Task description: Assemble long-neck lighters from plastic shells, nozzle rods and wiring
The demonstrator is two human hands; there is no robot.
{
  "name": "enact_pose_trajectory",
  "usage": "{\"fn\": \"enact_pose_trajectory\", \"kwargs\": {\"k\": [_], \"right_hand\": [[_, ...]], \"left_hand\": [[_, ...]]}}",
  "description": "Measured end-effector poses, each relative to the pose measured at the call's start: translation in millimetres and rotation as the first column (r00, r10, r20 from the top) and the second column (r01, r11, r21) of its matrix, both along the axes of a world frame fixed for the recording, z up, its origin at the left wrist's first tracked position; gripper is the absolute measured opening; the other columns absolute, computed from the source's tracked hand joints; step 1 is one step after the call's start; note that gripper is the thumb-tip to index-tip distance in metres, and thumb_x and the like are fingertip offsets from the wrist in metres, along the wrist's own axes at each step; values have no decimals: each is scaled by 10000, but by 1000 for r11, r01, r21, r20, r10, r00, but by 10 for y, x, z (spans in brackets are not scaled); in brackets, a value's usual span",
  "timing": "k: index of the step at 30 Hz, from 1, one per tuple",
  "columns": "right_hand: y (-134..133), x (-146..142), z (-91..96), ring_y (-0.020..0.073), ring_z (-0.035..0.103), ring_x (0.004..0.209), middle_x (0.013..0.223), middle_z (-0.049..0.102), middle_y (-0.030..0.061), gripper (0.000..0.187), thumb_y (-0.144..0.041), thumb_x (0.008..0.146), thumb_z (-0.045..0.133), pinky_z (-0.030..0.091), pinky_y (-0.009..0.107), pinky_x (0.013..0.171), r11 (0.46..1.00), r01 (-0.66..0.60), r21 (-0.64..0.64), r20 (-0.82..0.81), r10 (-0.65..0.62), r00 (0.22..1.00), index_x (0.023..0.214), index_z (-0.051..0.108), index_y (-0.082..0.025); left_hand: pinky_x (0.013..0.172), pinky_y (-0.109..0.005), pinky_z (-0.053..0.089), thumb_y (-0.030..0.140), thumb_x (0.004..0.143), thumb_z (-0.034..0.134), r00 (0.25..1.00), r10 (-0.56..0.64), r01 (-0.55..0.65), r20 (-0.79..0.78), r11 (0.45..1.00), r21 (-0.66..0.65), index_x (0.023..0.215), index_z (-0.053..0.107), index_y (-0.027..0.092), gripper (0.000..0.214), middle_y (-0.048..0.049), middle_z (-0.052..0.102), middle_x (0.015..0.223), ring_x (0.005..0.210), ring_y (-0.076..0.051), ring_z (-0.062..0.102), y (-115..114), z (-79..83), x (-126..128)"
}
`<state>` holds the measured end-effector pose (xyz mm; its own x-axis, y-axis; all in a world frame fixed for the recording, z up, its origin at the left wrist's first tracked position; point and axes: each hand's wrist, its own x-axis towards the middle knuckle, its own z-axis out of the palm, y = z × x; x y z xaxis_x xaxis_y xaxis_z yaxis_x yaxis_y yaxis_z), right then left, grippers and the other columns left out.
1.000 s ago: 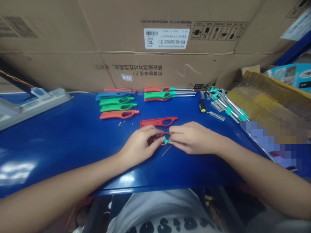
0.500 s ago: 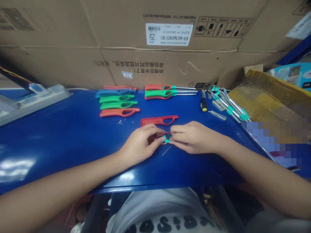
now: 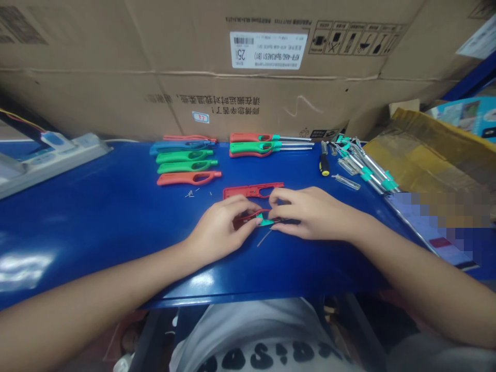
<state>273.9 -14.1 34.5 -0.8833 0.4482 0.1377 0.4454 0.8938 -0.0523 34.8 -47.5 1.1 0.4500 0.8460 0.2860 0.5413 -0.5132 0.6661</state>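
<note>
My left hand [image 3: 225, 222] is closed around a red lighter shell [image 3: 240, 222], its fingers hiding much of it. A teal trigger piece [image 3: 266, 222] sits in the shell by my left thumb. My right hand [image 3: 306, 212] is at the shell's right end, fingers curled over it beside the teal piece; the exact contact is hidden. A thin metal rod or wire [image 3: 264, 237] slants down from between the hands. Just behind them lies another red lighter shell half [image 3: 253, 190], inner side up.
Handle shells, among them an orange one [image 3: 188, 178], line the back left near small metal bits [image 3: 189, 194]. Lighters with metal tubes [image 3: 251, 147] lie behind. At right are a screwdriver [image 3: 324, 165], clear fuel tanks [image 3: 346, 182], tube assemblies [image 3: 368, 170]; at left, a power strip [image 3: 77, 152].
The right fingers have loosened, with a gap now showing between the thumb and the other fingers. More of the teal piece is visible. The left hand keeps its hold.
</note>
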Motion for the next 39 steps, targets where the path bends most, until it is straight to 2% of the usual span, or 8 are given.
{"fn": "enact_pose_trajectory", "kwargs": {"k": [3,6,12,16,20,27,32,39], "right_hand": [[-20,-36,-12,114,472,643,981,627,44,249,-306,1010,493,247,280,563,995,-28,97,57,23,998,946,699,-181],[-39,-55,-19,114,424,609,883,616,41,311,-249,1031,427,202,296,556,982,-78,174,93,62,994,869,677,-161],[-35,-41,-36,110,368,591,900,609,44,284,-197,1024,398,174,296,548,983,-79,168,68,69,995,900,649,-149],[-35,-30,-50,106,351,588,912,602,49,278,-200,1021,396,184,286,549,989,-86,120,47,81,996,907,643,-146],[-50,-39,-64,110,359,589,879,595,46,287,-194,1012,400,192,288,550,988,-112,109,35,109,993,873,647,-152],[-76,-85,-69,115,312,549,808,570,32,295,-173,999,398,182,303,535,972,-144,185,54,136,989,823,634,-153],[-82,-86,-90,114,263,530,802,554,31,281,-136,986,386,151,314,524,957,-162,241,58,152,987,823,615,-149],[-104,-85,-114,109,255,524,823,548,28,263,-133,980,378,152,311,510,972,-148,185,78,135,988,846,603,-152]], "left_hand": [[787,-302,524,274,922,648,1000,14,-13,9,1000,-23,1031,723,173,167,-54,723,989,857,-180,672,-6,0,9],[786,-307,540,307,928,638,998,46,-41,42,992,-121,1039,733,183,192,-50,750,1010,864,-190,695,-6,0,11],[870,-323,561,349,913,655,988,70,-24,141,951,-309,1165,730,206,299,-38,764,1132,951,-206,718,6,3,-1],[926,-330,548,307,907,660,987,60,-12,151,953,-303,1166,743,210,290,-43,756,1167,1028,-217,708,9,7,6],[900,-323,553,281,902,658,990,41,-6,132,967,-254,1141,757,216,266,-45,763,1137,1021,-220,707,5,3,15],[846,-319,563,250,905,649,993,14,9,114,981,-193,1123,763,220,247,-43,774,1062,963,-209,711,-4,5,14],[854,-325,566,255,910,647,994,8,16,113,977,-210,1137,760,221,256,-50,771,1085,958,-209,711,1,7,2],[850,-319,570,260,922,633,993,-5,37,121,966,-257,1165,750,218,273,-50,767,1116,987,-214,714,5,4,-8]]}}
